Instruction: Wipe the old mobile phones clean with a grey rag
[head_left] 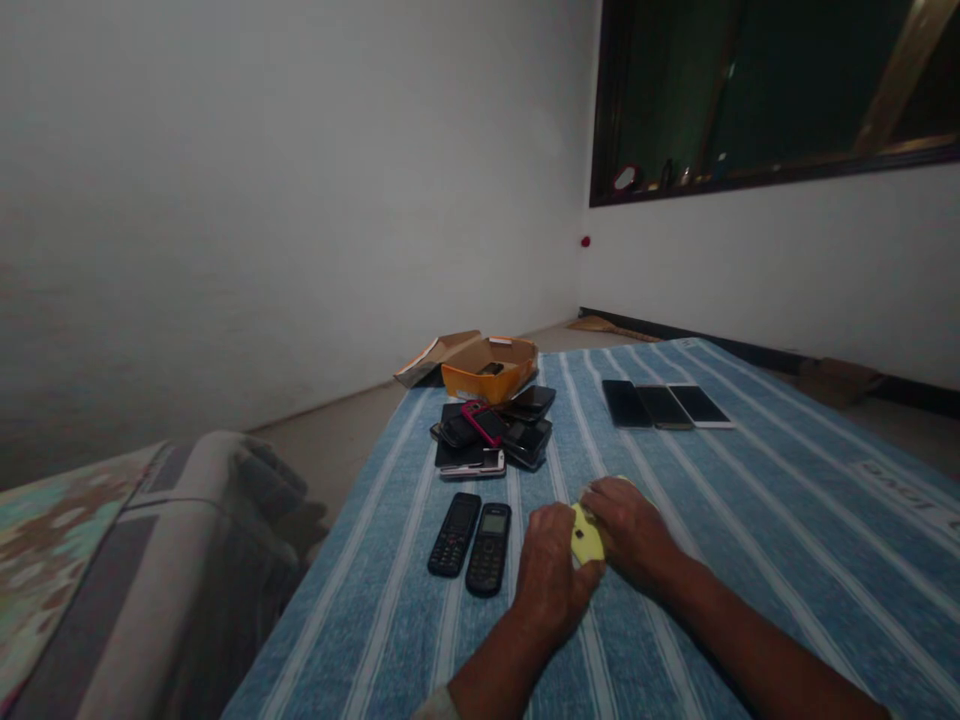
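Note:
Both hands are on a bright yellow item (588,536) just above the striped cloth. A small dark square shows on it; its kind is partly hidden by my fingers. My left hand (551,560) grips its near left side, with the thumb along the lower edge. My right hand (626,525) closes over its far right part, and a bit of yellow shows beyond the knuckles. Left of my left hand, two black keypad phones lie side by side, a nearer phone (489,550) with a pale screen and a darker phone (454,535).
A pile of phones (487,430) lies before an open orange box (487,383) with a phone inside. Three flat smartphones (664,406) rest in a row at the right. Blue striped cloth (360,620) covers the surface. A draped seat (187,560) stands left.

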